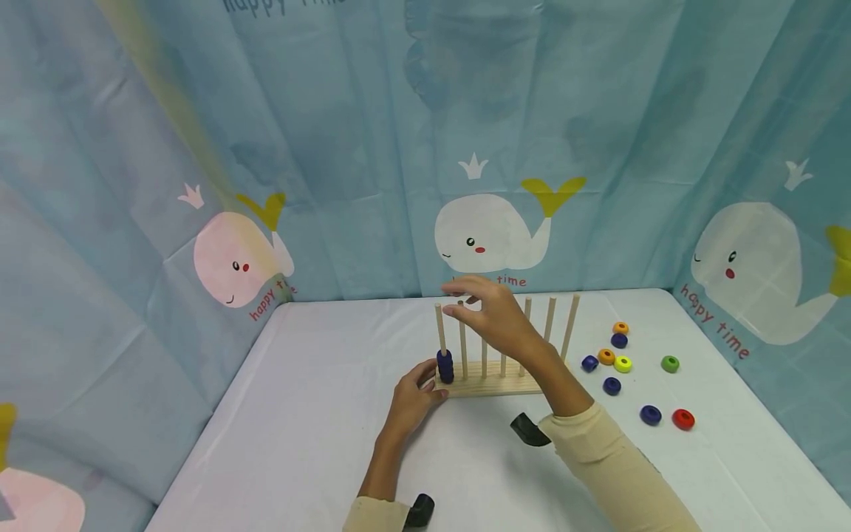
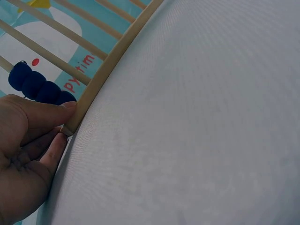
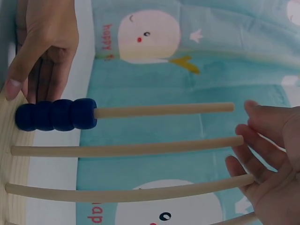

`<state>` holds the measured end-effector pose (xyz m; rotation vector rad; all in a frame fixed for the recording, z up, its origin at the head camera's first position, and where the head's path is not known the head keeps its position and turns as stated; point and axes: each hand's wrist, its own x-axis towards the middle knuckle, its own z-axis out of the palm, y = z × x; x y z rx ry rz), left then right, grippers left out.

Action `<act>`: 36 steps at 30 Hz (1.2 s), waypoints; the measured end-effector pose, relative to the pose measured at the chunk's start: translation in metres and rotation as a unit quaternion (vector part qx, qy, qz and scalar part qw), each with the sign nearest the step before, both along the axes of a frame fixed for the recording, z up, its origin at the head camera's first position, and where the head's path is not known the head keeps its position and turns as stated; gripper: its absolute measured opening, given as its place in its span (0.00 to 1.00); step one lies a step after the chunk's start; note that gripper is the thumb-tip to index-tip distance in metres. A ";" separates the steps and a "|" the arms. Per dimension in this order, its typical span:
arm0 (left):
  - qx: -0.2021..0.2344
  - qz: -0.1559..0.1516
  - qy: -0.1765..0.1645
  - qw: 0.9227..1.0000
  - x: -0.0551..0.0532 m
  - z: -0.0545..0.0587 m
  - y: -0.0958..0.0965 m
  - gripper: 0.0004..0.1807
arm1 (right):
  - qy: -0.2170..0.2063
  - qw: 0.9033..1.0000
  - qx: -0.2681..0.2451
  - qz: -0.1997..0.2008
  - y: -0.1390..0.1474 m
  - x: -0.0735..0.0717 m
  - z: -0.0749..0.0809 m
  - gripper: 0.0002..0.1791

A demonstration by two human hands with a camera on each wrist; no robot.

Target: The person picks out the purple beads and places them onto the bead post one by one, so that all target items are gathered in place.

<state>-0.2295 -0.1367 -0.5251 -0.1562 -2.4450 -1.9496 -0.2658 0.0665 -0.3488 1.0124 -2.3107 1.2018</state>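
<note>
A wooden peg rack point(image 1: 495, 386) with upright dowels stands on the white table. Several dark blue beads point(image 3: 58, 115) are stacked at the bottom of its leftmost dowel point(image 3: 164, 110). My left hand point(image 1: 407, 403) holds the left end of the base; in the left wrist view, thumb and fingers pinch the base's corner point(image 2: 70, 126) beside the beads. My right hand point(image 1: 499, 314) is raised at the tops of the left dowels. Its fingers are loosely bent with nothing between them, and the right wrist view has the thumb and fingertips close to the dowel ends.
Loose beads lie to the right of the rack: several blue ones point(image 1: 612, 386), orange ones point(image 1: 606, 357), a yellow one point(image 1: 623, 363), a green one point(image 1: 670, 363) and a red one point(image 1: 683, 419). A blue whale-print curtain point(image 1: 359, 148) hangs behind and beside the table.
</note>
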 end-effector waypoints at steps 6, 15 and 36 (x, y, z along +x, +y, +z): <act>-0.006 0.003 -0.002 1.000 0.000 0.000 0.000 0.38 | 0.006 1.000 -0.013 -0.014 0.007 0.003 0.000 0.18; -0.007 0.005 -0.002 1.000 -0.002 0.000 0.000 0.38 | 0.028 0.999 -0.038 -0.022 0.022 0.011 0.004 0.18; -0.001 0.012 0.001 1.000 -0.002 -0.003 0.001 0.38 | 0.027 0.992 -0.102 -0.073 0.072 0.025 -0.010 0.16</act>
